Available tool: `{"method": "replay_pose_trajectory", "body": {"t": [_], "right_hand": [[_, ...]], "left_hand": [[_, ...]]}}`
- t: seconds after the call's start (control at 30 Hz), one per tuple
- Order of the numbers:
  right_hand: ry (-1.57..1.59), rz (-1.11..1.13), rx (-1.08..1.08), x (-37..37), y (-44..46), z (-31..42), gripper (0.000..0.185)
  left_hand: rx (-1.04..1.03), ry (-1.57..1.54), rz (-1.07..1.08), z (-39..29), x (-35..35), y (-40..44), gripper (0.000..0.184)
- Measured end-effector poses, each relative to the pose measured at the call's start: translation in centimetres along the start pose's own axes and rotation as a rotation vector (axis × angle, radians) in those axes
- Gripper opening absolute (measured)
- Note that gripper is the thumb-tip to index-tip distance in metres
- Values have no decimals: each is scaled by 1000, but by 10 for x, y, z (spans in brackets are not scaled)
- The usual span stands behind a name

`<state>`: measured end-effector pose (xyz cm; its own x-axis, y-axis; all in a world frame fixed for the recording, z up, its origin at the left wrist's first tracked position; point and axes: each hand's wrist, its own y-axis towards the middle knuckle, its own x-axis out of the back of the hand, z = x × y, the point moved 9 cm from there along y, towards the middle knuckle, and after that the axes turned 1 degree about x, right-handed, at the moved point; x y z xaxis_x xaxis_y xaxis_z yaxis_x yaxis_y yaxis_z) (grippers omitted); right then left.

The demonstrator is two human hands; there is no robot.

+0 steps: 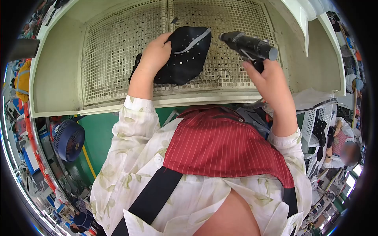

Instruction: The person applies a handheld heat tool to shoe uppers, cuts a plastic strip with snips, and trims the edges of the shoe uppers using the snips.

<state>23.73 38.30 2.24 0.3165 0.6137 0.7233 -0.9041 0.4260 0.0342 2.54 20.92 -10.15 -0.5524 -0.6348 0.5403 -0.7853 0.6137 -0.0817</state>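
Note:
My left hand (pixel 156 52) is closed on the left edge of a black fabric piece (pixel 188 63), thumb on top. The piece looks like a shoe upper, with small shiny dots or holes and a curved grey strip across it. It is held over a perforated grid. In my right hand (pixel 271 80) is a black spray gun (pixel 252 46), pistol-shaped, its narrow nozzle pointing left toward the piece. The gun and the piece are apart. My right fingers are wrapped round the grip and partly hidden by it.
A pale booth (pixel 57 74) with raised side walls surrounds the grid floor (pixel 114 59). A small dark scrap (pixel 175 20) lies on the grid. A blue fan (pixel 68 140) stands at the lower left. Another person (pixel 340 137) is at the right, near a white rack (pixel 315 135).

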Motion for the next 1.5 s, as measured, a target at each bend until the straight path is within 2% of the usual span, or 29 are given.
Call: {"method": "replay_pose_trajectory", "body": {"t": [0.13,0.2,0.27,0.33,0.37,0.43,0.6,0.67,0.8,0.93,1.07,1.13,1.17,1.23,1.33,1.43,1.5], "right_hand": [[-98,36,-121,7,-11,-15,32],[-31,3,100,6,-21,0,34],[-41,69,75,-1,-27,-3,35],[-44,131,48,-9,-30,-7,36],[-34,130,91,-11,-28,-3,37],[-6,98,124,-11,-22,1,37],[137,-9,168,-13,1,8,35],[152,41,101,-17,3,3,34],[120,53,135,-20,-10,-13,33],[72,123,68,-20,-25,-25,34],[132,117,47,-14,-33,-24,36],[163,129,46,-14,-36,-28,35],[193,126,41,-14,-38,-30,34],[212,154,10,-16,-41,-37,31],[279,158,-10,-22,-40,-38,27],[203,162,-23,-27,-34,-33,29],[45,155,-51,-29,-28,-26,30]], "left_hand": [[0,-22,45,2,-2,4,35],[48,-29,87,1,-3,6,35],[98,-30,128,-3,-3,9,34],[13,313,82,-17,2,13,33],[8,323,94,-17,1,13,33],[68,333,45,-14,6,17,33],[51,326,-18,-15,3,16,31],[40,329,-28,-16,3,16,31],[-8,310,-42,-20,4,12,31],[-14,203,5,-18,1,6,33],[40,265,39,-19,-1,-15,36],[110,56,125,-10,-9,-28,39],[132,51,120,-4,-11,-36,39],[163,-274,118,5,-18,-48,40],[282,-337,120,13,-22,-62,41],[276,-469,2,11,-20,-64,40],[278,-457,-5,14,-18,-59,41]]}}
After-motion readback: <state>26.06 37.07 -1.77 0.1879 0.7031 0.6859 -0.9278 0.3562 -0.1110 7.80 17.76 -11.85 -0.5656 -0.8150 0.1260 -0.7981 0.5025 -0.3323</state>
